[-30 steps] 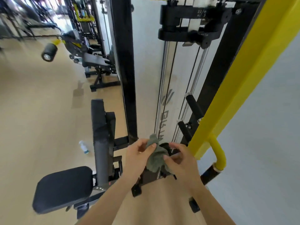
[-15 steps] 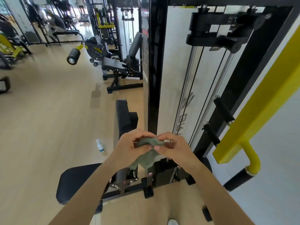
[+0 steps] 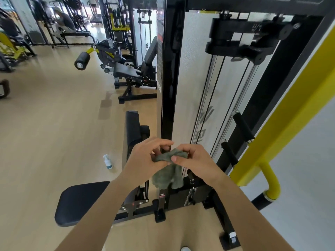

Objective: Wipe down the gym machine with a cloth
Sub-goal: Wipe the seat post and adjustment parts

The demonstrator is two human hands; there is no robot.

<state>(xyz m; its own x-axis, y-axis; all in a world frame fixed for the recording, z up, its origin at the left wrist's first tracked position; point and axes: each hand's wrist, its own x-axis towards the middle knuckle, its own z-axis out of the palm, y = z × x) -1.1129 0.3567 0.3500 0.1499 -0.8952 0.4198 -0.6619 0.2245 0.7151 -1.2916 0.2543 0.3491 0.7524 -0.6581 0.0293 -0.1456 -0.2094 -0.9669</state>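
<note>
A grey-green cloth (image 3: 167, 173) hangs between my two hands in front of the gym machine (image 3: 168, 73), a black upright frame with a white panel, steel guide rods and a weight carriage near the top. My left hand (image 3: 145, 158) pinches the cloth's upper left edge, fingers curled. My right hand (image 3: 194, 160) grips the bunched top of the cloth with its thumb across it. The cloth's lower part dangles free above the machine's base. Both hands are held just short of the black upright, not touching it.
The machine's black seat pad (image 3: 79, 201) and backrest (image 3: 132, 127) stand at lower left. A yellow frame beam (image 3: 290, 115) with a curved handle slants down the right. A small spray bottle (image 3: 108, 162) stands on the wooden floor. Other gym machines (image 3: 123, 62) fill the background.
The view has swung up and left, showing more of the hall. My hands have risen with the cloth and regripped it, bunching its top edge between them.
</note>
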